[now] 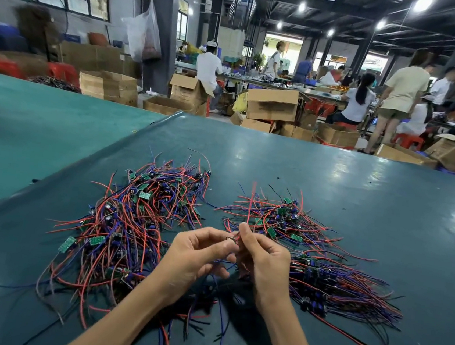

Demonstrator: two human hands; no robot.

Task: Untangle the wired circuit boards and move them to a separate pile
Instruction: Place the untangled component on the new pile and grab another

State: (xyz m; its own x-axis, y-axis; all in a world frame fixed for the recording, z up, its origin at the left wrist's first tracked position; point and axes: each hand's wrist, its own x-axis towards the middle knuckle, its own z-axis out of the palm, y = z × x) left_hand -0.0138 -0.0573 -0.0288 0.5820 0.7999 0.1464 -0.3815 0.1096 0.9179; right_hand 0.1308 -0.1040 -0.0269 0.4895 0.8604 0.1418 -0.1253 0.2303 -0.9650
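**A:** The tangled heap [131,224] of red, blue and black wires and green boards lies just left of the small wired circuit board [230,238]. What's the risk?

**B:** The left hand [195,256] and right hand [261,263] both pinch that board. Its leads trail down, so I reckon a tug may drag neighbours or muddle the separate pile [286,220] right of it

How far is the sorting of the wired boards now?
Looks done: a bundle with aligned wires lies at right. In hand: left hand and right hand pinch one wired piece, likely a board. Remaining: the large tangled heap at left and a smaller heap beyond the hands.
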